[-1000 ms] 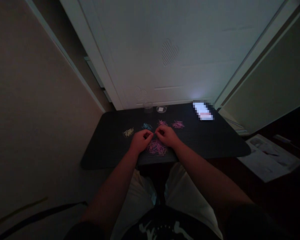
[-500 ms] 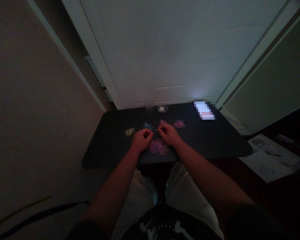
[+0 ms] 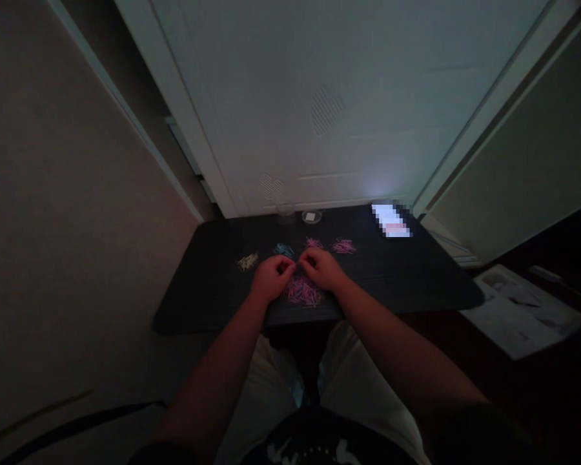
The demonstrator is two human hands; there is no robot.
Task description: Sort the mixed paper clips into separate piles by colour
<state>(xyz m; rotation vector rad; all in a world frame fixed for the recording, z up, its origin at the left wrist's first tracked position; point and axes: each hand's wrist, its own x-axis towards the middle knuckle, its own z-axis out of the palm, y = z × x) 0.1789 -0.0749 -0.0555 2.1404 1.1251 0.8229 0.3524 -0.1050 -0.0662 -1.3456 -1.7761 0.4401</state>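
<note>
My left hand and my right hand come together over the dark table, fingertips close to touching. Both are closed in a pinch, and whatever they hold is too small and dim to make out. Just below them lies a mixed heap of thin little sticks, mostly pink and purple, partly covered by my fingers. Beyond my left hand is a small blue pile, with a pale yellow pile farther left. Past my right hand sit a pink pile and another pink pile.
Along the back edge of the black table stand a clear round container and a clear lid with a white label. A lit phone rests at the back right. A white panel rises behind the table.
My hands have drawn closer together. The thin pale piece that showed between my fingertips is no longer visible. The whole view has shifted slightly; the piles look the same.
</note>
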